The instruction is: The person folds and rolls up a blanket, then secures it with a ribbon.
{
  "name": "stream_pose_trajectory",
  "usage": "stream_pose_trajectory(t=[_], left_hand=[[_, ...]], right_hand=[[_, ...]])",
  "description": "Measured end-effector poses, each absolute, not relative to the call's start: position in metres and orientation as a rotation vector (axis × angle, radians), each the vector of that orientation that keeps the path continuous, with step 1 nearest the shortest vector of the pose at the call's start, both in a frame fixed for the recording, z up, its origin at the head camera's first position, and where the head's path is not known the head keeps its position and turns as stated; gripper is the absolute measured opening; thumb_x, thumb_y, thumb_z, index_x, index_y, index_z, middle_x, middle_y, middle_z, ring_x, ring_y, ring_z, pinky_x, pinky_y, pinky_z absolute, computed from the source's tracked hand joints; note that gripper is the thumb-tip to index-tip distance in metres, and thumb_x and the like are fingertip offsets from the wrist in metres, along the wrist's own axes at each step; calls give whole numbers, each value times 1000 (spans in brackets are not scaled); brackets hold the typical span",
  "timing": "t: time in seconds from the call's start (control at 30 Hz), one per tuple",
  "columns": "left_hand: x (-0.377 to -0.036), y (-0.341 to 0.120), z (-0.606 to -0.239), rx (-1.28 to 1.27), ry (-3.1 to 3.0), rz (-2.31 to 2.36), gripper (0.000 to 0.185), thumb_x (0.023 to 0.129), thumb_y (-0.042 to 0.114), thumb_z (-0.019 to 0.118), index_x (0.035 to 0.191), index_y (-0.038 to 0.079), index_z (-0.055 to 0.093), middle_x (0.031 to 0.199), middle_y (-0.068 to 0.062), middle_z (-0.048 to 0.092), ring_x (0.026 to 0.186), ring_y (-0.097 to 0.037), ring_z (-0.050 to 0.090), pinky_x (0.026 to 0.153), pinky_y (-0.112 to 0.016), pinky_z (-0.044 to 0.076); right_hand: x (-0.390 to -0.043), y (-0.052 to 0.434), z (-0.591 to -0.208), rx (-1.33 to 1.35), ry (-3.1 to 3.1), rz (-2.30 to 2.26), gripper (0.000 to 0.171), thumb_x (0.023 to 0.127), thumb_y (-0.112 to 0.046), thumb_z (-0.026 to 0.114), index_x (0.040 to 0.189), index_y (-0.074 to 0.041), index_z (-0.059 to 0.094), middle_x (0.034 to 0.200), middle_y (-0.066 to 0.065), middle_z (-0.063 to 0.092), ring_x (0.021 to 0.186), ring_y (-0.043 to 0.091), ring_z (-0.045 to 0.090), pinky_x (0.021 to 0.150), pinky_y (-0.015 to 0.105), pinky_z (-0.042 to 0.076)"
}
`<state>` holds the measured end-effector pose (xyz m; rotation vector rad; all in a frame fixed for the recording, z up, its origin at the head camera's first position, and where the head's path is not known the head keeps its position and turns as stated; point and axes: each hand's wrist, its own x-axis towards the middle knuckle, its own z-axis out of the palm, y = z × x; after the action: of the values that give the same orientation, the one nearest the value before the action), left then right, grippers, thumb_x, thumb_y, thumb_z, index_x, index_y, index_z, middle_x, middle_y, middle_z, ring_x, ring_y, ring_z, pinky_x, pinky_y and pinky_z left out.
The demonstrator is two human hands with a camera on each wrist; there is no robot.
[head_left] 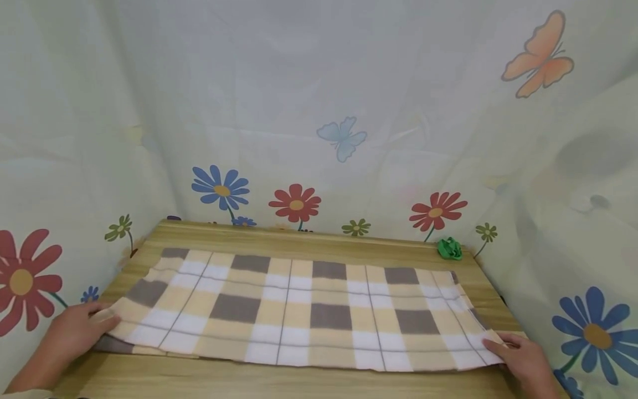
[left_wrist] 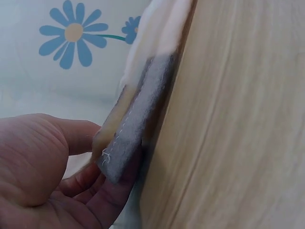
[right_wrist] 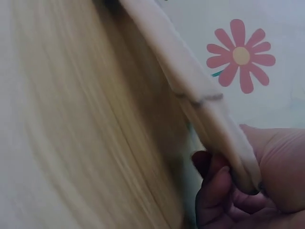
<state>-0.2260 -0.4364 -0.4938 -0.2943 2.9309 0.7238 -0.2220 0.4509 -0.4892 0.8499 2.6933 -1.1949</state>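
A checked cloth (head_left: pixel 331 317) in beige, white and grey-brown lies folded into a long strip across the wooden table. My left hand (head_left: pixel 80 331) pinches its near left corner between thumb and fingers. In the left wrist view that hand (left_wrist: pixel 71 167) holds layered edges of the cloth (left_wrist: pixel 136 109), with a stitched grey hem on top. At the near right corner, my right hand (head_left: pixel 523 357) pinches the cloth too. The right wrist view shows the right hand's curled fingers and thumb (right_wrist: pixel 248 186) around a folded edge of the cloth (right_wrist: pixel 190 90), slightly above the tabletop.
A crumpled green object (head_left: pixel 449 249) sits at the table's far right corner. The wooden table (head_left: pixel 249 379) shows in front of the cloth and behind it. A pale curtain (head_left: pixel 279 83) printed with flowers and butterflies encloses the table at the back and both sides.
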Motion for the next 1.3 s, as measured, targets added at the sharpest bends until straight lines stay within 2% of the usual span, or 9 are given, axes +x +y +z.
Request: stream_pose_trajectory(t=[0.13,0.23,0.6,0.73,0.9,1.03,1.3], left_hand=[[-224,-435,-494,-275,2919,725,76,94,49,68,128,-18,54,120,-42,59,101,-50,60,87,-61,49],[-222,-433,-493,-278,2930,721,74,94,47,69,128,-18,55,121,-43,59,104,-53,60,88,-62,49],[-221,-431,-492,-245,2932,707,71,94,43,70,125,-19,55,117,-41,61,100,-49,61,87,-62,49],[-220,-430,-492,-241,2933,696,71,94,43,71,123,-19,56,116,-41,61,100,-50,61,88,-63,48],[-218,-429,-490,-204,2965,695,64,94,39,71,119,-19,58,111,-39,64,99,-50,63,85,-62,50],[-217,-427,-487,-191,2963,690,63,94,37,71,119,-19,58,111,-40,64,100,-52,62,85,-62,49],[-221,-429,-490,-206,2915,693,73,91,47,73,122,-18,58,118,-41,61,105,-55,59,87,-62,49]], right_hand=[[-216,452,-484,748,2758,-995,109,74,-69,80,137,16,51,136,40,52,110,46,54,91,58,50],[-213,450,-480,716,2801,-882,104,76,-68,79,133,16,55,132,39,56,108,46,56,92,61,49],[-211,439,-480,772,2930,-819,78,82,-49,83,124,14,63,121,34,65,98,40,62,85,56,51],[-210,438,-480,783,2933,-811,75,82,-46,84,123,14,64,117,33,67,95,39,63,82,53,52],[-210,438,-478,782,2931,-782,67,83,-40,84,121,11,65,104,29,68,88,34,62,75,46,51],[-211,440,-479,812,2925,-772,62,83,-37,85,116,10,64,103,30,66,89,36,62,74,46,51],[-206,436,-477,851,2941,-766,48,83,-32,84,101,7,63,92,25,65,82,32,60,66,38,47]])
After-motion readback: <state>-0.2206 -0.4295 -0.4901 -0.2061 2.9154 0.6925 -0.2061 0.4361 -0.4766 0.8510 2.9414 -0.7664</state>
